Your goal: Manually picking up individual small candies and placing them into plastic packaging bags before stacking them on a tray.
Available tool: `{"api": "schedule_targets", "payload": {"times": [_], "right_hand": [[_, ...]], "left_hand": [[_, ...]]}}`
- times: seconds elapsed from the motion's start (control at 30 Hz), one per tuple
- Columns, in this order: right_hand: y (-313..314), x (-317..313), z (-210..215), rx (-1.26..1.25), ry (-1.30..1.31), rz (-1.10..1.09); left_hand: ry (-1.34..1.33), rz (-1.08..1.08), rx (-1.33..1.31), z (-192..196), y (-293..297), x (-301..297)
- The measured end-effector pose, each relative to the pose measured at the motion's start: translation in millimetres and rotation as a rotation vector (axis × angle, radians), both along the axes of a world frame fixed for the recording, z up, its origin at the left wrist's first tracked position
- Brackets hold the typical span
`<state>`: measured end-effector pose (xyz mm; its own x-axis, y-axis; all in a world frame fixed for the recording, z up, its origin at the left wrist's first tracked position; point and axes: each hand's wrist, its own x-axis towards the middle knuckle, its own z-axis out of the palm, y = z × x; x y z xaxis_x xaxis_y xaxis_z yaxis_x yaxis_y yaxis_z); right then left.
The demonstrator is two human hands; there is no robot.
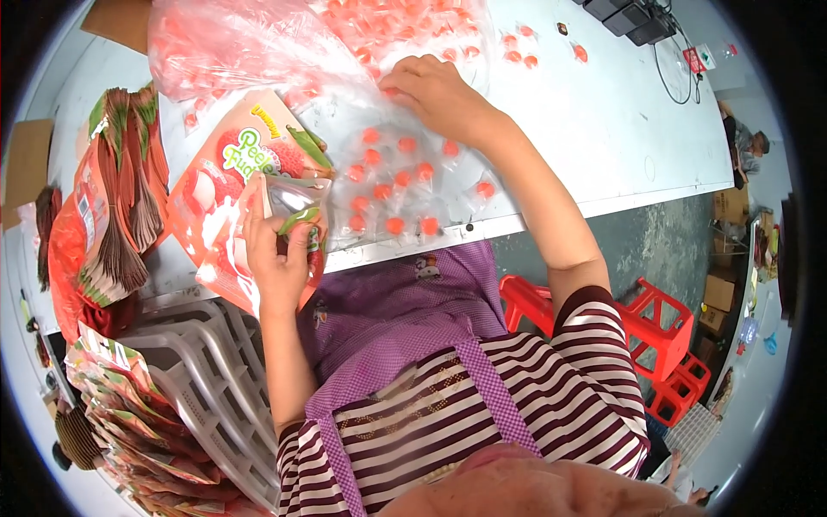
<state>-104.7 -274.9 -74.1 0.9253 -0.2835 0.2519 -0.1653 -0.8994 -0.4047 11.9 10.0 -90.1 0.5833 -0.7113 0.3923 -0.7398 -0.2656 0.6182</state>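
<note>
Item: filling station, one person seated at a grey table (pixel 603 146). Left hand (pixel 277 258): fingers clasped round an open stand-up pouch (pixel 284 211), mouth held apart at the table's near edge. Right hand (pixel 435 90): fingers curled down on wrapped red sweets (pixel 392 177), spread between the hands. Step judged: gathering a portion. Next move calls for carrying sweets to the pouch mouth, kept wide

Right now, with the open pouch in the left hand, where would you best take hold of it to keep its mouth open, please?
Probably at the rim of the mouth. The left hand already holds the orange pouch from below, at the table edge, with its silver-lined opening facing up toward the wrapped candies. Coming from the body side, thumb on one lip, keeps the top clear while the right hand gathers candies.
</note>
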Motion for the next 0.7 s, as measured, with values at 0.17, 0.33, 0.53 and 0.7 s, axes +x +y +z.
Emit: {"api": "schedule_targets", "payload": {"times": [0.17, 0.33, 0.53, 0.7], "right_hand": [[-0.6, 3.4, -4.4, -0.03, -0.016, -0.02], [4.4, -0.5, 2.8, -0.046, 0.073, -0.052], [5.2, -41.9, 16.8, -0.074, 0.148, -0.075], [8.4, -61.3, 31.5, 0.089, 0.266, -0.04]], "left_hand": [[-0.013, -0.01, -0.014, 5.8, -2.5, -1.8], [-0.029, -0.009, -0.049, 4.4, -2.7, -1.0], [0.009, 0.001, -0.012, 1.4, -1.0, 0.5], [0.011, 0.008, 0.005, 2.1, -0.6, -0.5]]}}
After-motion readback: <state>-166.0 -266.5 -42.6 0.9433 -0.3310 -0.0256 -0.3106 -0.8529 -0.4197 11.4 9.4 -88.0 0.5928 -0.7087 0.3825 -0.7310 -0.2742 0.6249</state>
